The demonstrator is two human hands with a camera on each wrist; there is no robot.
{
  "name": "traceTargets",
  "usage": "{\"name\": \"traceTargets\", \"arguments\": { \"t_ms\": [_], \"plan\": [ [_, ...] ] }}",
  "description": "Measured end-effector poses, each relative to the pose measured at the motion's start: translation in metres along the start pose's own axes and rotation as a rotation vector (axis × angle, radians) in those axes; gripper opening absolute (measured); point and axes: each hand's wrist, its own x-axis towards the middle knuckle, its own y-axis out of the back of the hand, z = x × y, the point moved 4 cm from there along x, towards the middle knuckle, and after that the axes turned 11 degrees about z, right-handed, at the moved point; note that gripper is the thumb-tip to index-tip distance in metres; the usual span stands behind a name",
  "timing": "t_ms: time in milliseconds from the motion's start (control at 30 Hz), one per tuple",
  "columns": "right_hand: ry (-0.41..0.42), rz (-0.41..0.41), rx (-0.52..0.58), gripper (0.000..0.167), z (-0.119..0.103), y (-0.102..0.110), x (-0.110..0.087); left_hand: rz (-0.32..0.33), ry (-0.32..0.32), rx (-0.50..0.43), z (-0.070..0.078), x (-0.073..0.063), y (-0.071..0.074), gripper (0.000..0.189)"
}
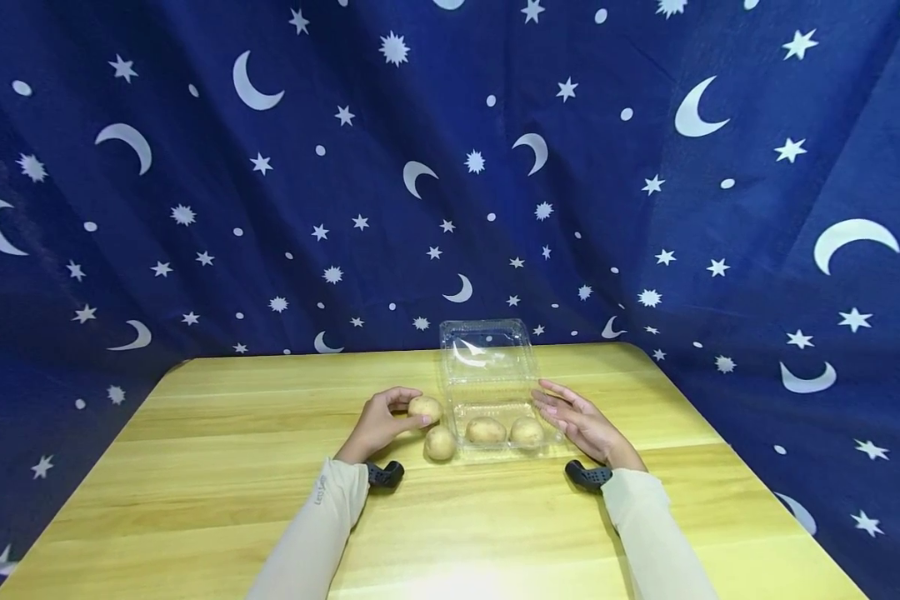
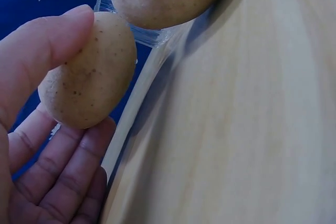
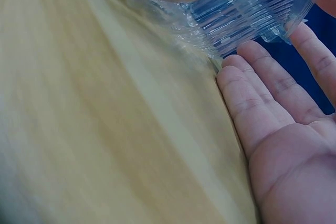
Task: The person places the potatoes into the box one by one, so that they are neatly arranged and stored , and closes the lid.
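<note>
Between thumb and fingers, my left hand pinches a small tan potato, just left of a clear plastic clamshell box. In the left wrist view the thumb presses one side of that potato and the fingertips its lower side. A second potato lies on the table beside the box's left wall. Inside the base sit a left potato and a right potato. At the box's right side is my right hand, its fingers extended along the wall, holding no potato.
The clamshell's lid stands raised at the back, near the far table edge. A wooden table spreads around the box. Behind it hangs a dark blue curtain with moons and stars. Each wrist wears a black camera mount.
</note>
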Motion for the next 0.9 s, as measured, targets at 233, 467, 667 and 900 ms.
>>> {"name": "traceTargets", "arguments": {
  "t_ms": [233, 467, 667, 900],
  "plan": [
    [-0.003, 0.012, -0.01, 0.071, 0.002, 0.001, 0.0, 0.048, -0.006, -0.064, 0.0, 0.0, 0.001, 0.042],
    [0.017, 0.006, -0.03, 0.07, 0.005, 0.002, 0.0, 0.11, -0.006, -0.125, 0.004, -0.002, 0.002, 0.042],
    [0.023, -0.011, -0.038, 0.07, 0.006, 0.0, -0.002, 0.158, 0.002, -0.088, 0.006, -0.002, 0.004, 0.044],
    [0.037, -0.031, -0.021, 0.068, 0.002, 0.0, -0.004, 0.186, -0.028, -0.084, 0.018, 0.0, 0.002, 0.046]
  ]
}}
